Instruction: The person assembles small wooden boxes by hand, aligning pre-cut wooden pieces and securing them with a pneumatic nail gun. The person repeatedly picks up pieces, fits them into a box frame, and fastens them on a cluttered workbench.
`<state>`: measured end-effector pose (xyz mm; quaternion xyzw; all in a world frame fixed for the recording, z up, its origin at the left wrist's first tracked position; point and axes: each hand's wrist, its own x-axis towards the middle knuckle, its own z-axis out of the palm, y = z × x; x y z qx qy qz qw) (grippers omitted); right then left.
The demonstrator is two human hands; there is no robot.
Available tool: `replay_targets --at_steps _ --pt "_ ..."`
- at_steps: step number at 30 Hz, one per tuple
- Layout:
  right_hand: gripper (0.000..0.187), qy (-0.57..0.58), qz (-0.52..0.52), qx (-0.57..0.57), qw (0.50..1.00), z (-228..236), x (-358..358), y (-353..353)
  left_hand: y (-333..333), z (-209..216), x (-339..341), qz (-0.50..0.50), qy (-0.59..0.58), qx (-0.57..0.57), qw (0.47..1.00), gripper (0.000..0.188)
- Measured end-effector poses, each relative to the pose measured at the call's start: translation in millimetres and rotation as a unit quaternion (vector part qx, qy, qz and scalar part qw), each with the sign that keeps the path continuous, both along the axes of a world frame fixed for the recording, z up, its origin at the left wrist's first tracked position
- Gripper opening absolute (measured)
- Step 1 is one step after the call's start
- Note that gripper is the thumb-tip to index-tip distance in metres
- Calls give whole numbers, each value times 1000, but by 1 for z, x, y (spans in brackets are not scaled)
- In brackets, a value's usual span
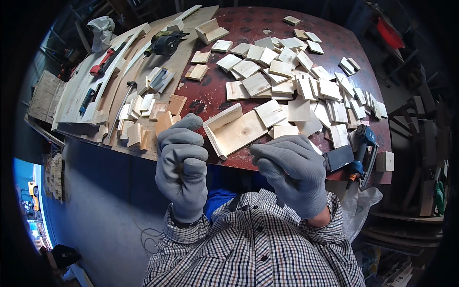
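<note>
My left hand [180, 165], in a grey knit glove, is raised in front of the table's near edge. Its fingers curl in toward the palm, and nothing shows between them. My right hand [294, 172], gloved alike, has its fingers bunched together. Anything in that pinch is hidden from view. Between and just beyond both hands lies a wooden piece with raised sides [241, 135], made of pale boards joined at a corner. One small flat board [271, 113] rests on its right end. Neither hand visibly touches the wood.
Many loose wooden blocks [256, 83] cover the dark red table [239, 21]. A nail gun [366, 143] lies by its right edge, near a dark flat block [338, 158]. Leftward are a circular saw [166, 43], a red tool [101, 64] and long boards [76, 93].
</note>
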<state>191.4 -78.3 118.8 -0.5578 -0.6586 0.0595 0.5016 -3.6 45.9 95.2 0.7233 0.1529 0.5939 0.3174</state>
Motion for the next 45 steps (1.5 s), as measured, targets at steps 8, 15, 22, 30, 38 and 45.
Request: replay_targets --at_steps 8,15,22,30,38,45 --pt "23 2 -15 2 1000 -3 5 -4 6 3 -9 36 16 39 998 35" --pt "22 22 -39 -24 999 0 11 -9 9 0 -15 38 -57 -19 997 41" --pt "24 18 -62 -20 998 -6 18 -11 10 -3 -21 36 -64 -61 995 39" --pt "42 130 -280 15 951 -47 91 -36 47 -73 -143 211 548 44 808 18" --pt "91 -226 -325 -274 876 -185 88 -37 2 -150 -235 153 758 -376 511 60" --pt "93 -234 -385 -373 811 -206 48 21 7 -163 -91 211 475 -82 850 113"
